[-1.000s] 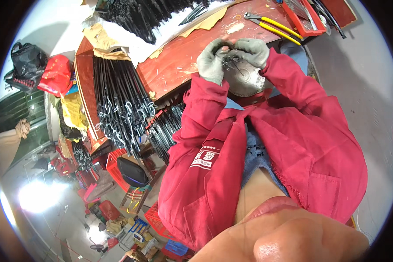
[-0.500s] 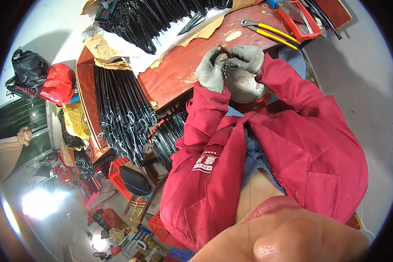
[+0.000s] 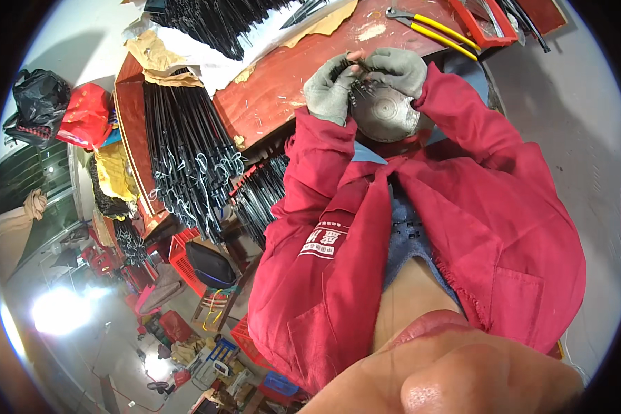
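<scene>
My left hand [image 3: 328,90] and my right hand [image 3: 398,71], both in grey gloves with some fingertips bare, are close together at the near edge of the red-brown worktable [image 3: 269,96]. Between them they pinch a small bunch of thin black pieces [image 3: 360,88]; the gloves partly hide it, and I cannot make out its exact kind. Fingers of both hands are curled closed. Just below the bunch is a round silver metal disc [image 3: 385,114] with ring marks.
Yellow-handled cutting pliers [image 3: 438,33] lie on the table beyond my right hand, beside a red tray [image 3: 486,24] of thin rods. Black rods [image 3: 210,24] rest on white paper at the back. More bundled black rods [image 3: 183,138] with pale ties hang left, above a red crate [image 3: 183,259].
The view has shifted slightly, so the table and pliers sit higher in it. Both hands stay together on the black bunch, with small finger movements.
</scene>
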The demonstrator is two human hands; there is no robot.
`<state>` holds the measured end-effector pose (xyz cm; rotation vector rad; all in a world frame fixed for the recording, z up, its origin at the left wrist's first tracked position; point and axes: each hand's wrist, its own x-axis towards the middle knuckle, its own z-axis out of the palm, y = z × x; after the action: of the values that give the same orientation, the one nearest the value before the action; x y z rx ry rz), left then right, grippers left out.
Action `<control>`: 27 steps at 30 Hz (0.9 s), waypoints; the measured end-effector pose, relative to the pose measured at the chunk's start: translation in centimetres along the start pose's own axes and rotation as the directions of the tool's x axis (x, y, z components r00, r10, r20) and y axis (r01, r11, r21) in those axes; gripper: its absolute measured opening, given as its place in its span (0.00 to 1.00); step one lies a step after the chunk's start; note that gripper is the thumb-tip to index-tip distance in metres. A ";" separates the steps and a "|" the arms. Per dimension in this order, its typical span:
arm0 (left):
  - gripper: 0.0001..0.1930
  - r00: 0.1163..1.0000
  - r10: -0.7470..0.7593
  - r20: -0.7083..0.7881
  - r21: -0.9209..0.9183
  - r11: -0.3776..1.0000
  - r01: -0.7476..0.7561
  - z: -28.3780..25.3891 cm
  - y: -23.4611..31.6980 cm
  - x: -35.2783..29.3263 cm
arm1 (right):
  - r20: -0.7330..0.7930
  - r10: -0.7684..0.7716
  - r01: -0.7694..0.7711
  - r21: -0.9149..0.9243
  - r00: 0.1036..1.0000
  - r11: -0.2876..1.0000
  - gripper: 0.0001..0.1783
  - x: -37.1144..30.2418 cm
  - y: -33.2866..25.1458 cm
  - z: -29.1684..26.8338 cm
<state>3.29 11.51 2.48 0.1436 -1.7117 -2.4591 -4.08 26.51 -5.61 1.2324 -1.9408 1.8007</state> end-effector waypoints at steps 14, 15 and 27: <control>0.10 0.993 0.017 0.116 -0.074 0.997 -0.008 -0.5 3.5 -1.1 | -0.339 0.357 -0.492 -0.577 0.870 0.652 0.13 3.5 -9.4 -13.5; 0.10 0.994 0.014 0.111 -0.066 0.998 -0.007 -0.5 3.5 -1.1 | -0.407 0.424 -0.580 -0.670 0.809 0.464 0.12 4.3 -10.4 -15.1; 0.11 1.000 0.012 0.023 -0.080 0.997 -0.010 0.4 4.5 0.8 | -0.323 0.295 -0.435 -0.739 0.899 0.514 0.07 3.4 -1.6 -21.2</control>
<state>2.74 10.24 6.82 0.0966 -1.6161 -2.5266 -12.90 44.36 2.49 0.3546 -2.5790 0.8161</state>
